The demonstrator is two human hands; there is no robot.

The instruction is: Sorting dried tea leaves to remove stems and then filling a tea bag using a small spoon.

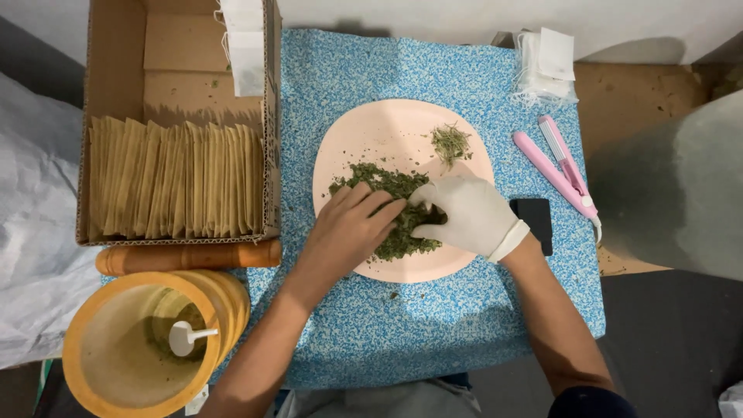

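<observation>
From the head camera, looking straight down: both hands are in the dried green herb pile (391, 209), which lies on the near half of a round pale pink plate (371, 131) in the middle of the blue speckled worktop (433, 325). The left hand (348, 228), bare, comes in from the near left, its fingers (371, 203) curled down into the pile; whether they pinch any of it I cannot tell. The right hand (472, 213), in a white glove, presses in from the right, fingertips bent and buried in the same herb, touching or almost touching the left hand's; its hold is hidden too. A small tuft of stalky sprigs (450, 143) sits apart on the far right of the plate.

Right of the plate, a pink flat-iron style sealer (561, 166) lies on the worktop, a small black rectangular thing (534, 217) just beside the gloved wrist. At the far right corner, a stack of white empty tea bags (546, 66).

On the left, an open cardboard box (116, 77) holds a row of tan paper envelopes (174, 182) standing on edge, with white bags (246, 42) hanging over its far wall. Just near of the box lies a wooden pestle (190, 257), and nearer still a wooden mortar (135, 344) with a white scoop (186, 337) inside on green powder.
</observation>
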